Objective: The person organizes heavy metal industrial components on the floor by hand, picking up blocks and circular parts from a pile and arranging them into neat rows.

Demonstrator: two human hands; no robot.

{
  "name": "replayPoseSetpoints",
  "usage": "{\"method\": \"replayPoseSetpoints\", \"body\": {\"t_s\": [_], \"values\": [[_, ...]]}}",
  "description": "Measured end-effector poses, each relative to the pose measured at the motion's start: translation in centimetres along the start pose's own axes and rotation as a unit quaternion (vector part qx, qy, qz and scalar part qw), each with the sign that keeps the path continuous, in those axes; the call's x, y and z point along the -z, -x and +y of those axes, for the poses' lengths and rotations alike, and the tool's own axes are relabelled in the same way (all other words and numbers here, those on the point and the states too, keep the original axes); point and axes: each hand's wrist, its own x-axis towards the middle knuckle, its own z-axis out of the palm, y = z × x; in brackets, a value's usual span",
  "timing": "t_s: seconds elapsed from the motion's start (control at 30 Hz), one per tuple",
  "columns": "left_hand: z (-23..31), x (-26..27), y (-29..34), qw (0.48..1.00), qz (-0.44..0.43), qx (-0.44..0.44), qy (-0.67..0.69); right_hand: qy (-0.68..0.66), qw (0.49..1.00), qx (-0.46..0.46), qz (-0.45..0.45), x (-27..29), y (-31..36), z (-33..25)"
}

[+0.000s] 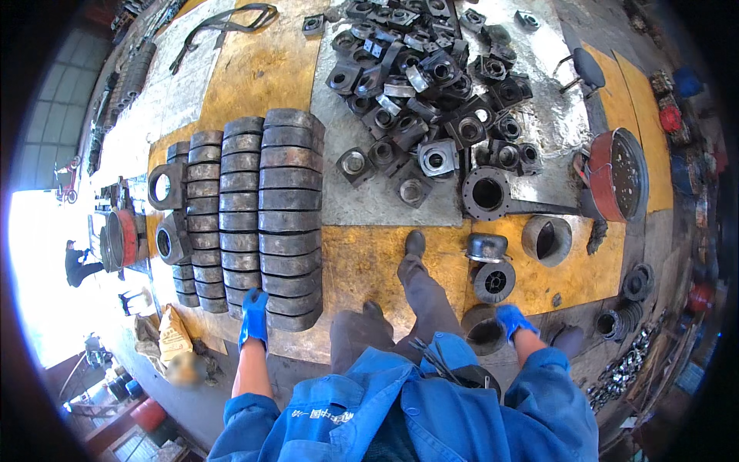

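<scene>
My left hand [254, 317], in a blue glove, is stretched toward the near end of the rows of thick dark metal blocks [290, 199]. Its fingers are extended and partly apart, overlapping the blocks; whether they touch cannot be told. Out to the right is my right hand [514, 320], also gloved in blue, with its fingers loosely apart and nothing seen in them. It hangs close to a hollow metal cylinder [479, 333]. Just beyond lie a dark ribbed wheel-like part [493, 282] and a rounded metal cup [486, 247].
A large heap of bored metal blocks [416, 77] covers the floor ahead. A flanged ring [486, 193], a wide pipe piece [547, 240] and a red drum [618, 175] stand right. A black strap [223, 23] lies far left. A person [80, 263] is at the left.
</scene>
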Motion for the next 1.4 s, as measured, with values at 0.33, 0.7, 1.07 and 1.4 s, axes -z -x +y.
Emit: {"method": "replayPoseSetpoints", "body": {"t_s": [0.33,0.7,1.07,1.4], "values": [[8.4,-20.0,-21.9,0.985,-0.099,-0.110,-0.084,-0.344,0.927,-0.047,0.139,18.9,-26.9,-15.0],[9.0,-41.0,-46.7,0.952,-0.143,-0.210,-0.173,0.045,0.986,-0.025,0.161,18.6,-51.5,-22.8],[11.0,-50.1,-62.7,0.909,-0.204,-0.245,-0.269,0.114,0.985,0.081,0.104,14.6,-65.6,-21.0],[16.7,-52.8,-59.7,0.812,-0.272,-0.234,-0.461,0.104,0.993,0.064,-0.001,16.2,-67.5,-21.4]]}}
